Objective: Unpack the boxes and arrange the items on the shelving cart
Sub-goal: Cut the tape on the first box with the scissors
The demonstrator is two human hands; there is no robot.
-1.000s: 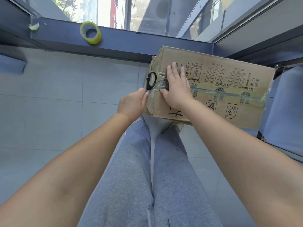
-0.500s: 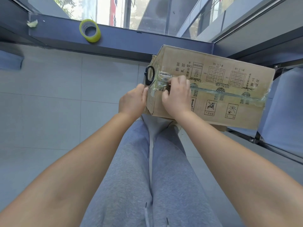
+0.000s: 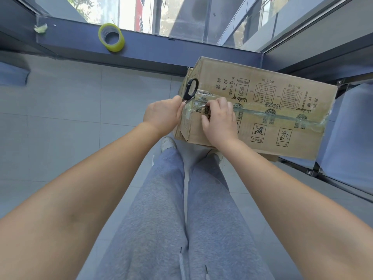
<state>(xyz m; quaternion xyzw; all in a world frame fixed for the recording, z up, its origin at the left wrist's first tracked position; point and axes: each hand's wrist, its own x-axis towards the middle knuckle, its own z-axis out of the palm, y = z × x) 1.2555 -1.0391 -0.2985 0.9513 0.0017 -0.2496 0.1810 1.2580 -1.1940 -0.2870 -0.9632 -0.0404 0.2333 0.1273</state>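
- the blades of the scissors are hidden behind the left hand; only one black handle loop is seen above it.
- the fingertips of the right hand are curled under, so it cannot be told whether tape is actually pinched.
- the far right of the shelving cart is cut off by the frame edge.
- the cardboard box is seen resting on the cart, sealed along its top seam with clear tape, crumpled at the near end.
- the scissors are gripped by the left hand at the box's left corner.
- a yellow tape roll is seen on the window ledge.
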